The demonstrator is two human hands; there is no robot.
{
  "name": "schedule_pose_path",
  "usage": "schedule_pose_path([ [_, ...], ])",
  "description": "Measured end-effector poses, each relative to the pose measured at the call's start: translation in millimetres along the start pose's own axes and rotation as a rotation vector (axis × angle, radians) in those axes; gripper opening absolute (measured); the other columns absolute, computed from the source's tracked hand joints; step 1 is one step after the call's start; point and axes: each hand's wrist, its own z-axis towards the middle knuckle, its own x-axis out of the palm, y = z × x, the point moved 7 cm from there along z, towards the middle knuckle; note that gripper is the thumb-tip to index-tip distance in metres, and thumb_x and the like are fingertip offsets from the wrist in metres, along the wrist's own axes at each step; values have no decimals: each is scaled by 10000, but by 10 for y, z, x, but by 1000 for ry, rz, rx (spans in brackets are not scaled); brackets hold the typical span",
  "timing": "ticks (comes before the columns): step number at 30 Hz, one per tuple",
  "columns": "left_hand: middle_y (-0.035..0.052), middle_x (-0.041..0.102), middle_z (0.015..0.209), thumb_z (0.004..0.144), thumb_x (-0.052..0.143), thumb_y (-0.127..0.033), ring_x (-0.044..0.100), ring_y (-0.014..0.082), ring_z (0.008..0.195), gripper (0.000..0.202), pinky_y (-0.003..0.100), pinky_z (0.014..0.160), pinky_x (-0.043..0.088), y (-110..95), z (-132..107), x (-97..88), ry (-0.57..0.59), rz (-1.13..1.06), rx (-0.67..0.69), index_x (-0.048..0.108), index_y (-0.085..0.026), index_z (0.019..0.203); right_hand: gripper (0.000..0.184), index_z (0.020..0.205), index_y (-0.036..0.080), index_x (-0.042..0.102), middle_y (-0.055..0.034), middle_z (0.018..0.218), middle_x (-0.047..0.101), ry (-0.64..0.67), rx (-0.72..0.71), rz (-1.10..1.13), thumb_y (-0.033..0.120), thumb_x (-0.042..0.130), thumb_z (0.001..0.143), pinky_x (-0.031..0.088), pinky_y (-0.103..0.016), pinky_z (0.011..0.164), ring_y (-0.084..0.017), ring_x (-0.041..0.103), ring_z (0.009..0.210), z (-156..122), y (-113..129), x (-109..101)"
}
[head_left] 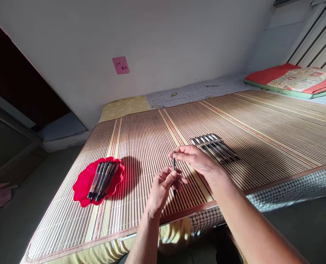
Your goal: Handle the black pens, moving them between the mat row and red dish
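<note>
A dark pen (174,165) stands roughly upright above the bamboo mat. My left hand (162,184) grips its middle between thumb and fingers, and the lower tip pokes out below. At the pen's top end, my right hand (198,160) has its thumb and fingers closed around the end. To the left, a red wavy-edged plate (80,187) holds several black pens (103,179) lying side by side. Just beyond my right hand, another group of pens (216,146) lies in a neat row on the mat, partly hidden by that hand and wrist.
The slatted bamboo mat (140,139) covers a bed with checked and yellow cloth at its edges. A folded red and floral quilt (297,80) lies at the far right. Behind the bed rises a white wall with a pink note (120,65).
</note>
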Motion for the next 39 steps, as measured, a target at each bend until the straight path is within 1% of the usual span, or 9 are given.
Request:
schedule_pose_path([
  [4,92,771,798,937,715,-439,596,114,589,306,241,622,477,-11,10,12,0,21,7,677,-136,914,389,810,204,715,-36,873,713,-45,6,-42,535,887,700,447,-385,930,-196,611,866,0,24,-11],
  [9,85,769,783,929,723,-439,590,111,573,309,237,610,477,-38,15,17,-4,26,2,680,-133,933,354,903,215,766,-83,1031,744,-35,-35,-4,563,762,834,458,-367,920,-219,630,988,-27,82,-10],
  [12,89,770,783,930,719,-449,585,110,570,319,238,608,485,-43,13,18,-8,22,2,672,-133,917,303,947,225,799,-83,1070,764,4,-34,-11,503,767,831,460,-374,932,-225,642,1009,-31,67,-4],
  [19,90,776,767,895,762,-448,594,118,555,329,248,601,489,-37,-4,24,-8,28,-9,674,-132,930,261,836,205,771,-47,907,748,-14,-14,-17,451,830,771,438,-397,990,-201,641,910,-18,24,-24],
  [25,152,796,877,1010,562,-528,694,183,670,462,330,750,533,-26,-66,39,93,23,-91,724,-99,1066,312,834,211,766,-47,908,732,-61,-9,15,490,864,735,419,-410,1011,-201,628,915,-11,14,-130],
  [30,151,796,880,952,679,-465,695,189,691,357,336,770,518,16,-79,112,183,20,-129,722,-111,927,347,811,218,752,-45,895,729,-81,-21,10,522,883,708,400,-425,1055,-213,627,956,-9,21,-167],
  [33,121,780,800,884,765,-459,666,173,667,347,309,719,490,36,-49,96,141,24,-116,680,-133,804,361,803,211,742,-41,882,720,-86,-16,-19,531,881,711,409,-419,1033,-206,618,923,-10,27,-154],
  [37,35,709,630,717,911,-451,603,141,590,402,273,651,441,22,-17,0,-10,36,-90,628,-165,720,379,796,205,730,-35,855,711,-104,-35,-18,543,879,709,420,-405,1004,-198,610,897,-5,46,-158],
  [39,32,709,643,732,895,-481,591,137,599,401,267,644,422,-18,-25,-4,-28,71,-66,651,-165,751,386,790,202,725,-35,848,709,-106,-42,4,546,879,705,430,-400,986,-197,613,887,-7,59,-166],
])
